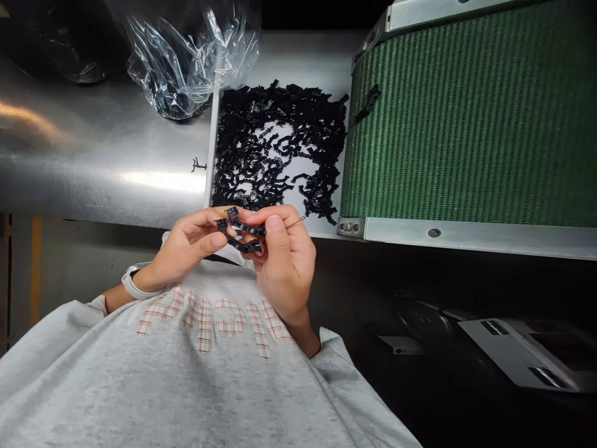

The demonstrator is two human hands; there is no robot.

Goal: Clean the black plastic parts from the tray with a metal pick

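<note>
Just in front of my chest, two curved black plastic parts lie between my hands: a lower one (237, 244) and an upper one (249, 228). My left hand (189, 242) pinches them at their left ends, thumb below and fingers behind. With thumb and forefinger, my right hand (286, 255) grips their right ends. A thin metal rod (296, 222) sticks out past the right thumb; the rest of it is hidden in the fingers. Whether the two parts are joined, I cannot tell. Beyond my hands, many similar small black parts (321, 124) are spread over a white surface.
A green ribbed conveyor belt (466, 137) with a metal frame stands at the right, one black part (369, 103) on it. Clear plastic bags (172, 68) sit at the back left. Small black scraps (198, 164) lie on the metal table (93, 155), left of a white edge strip (212, 143).
</note>
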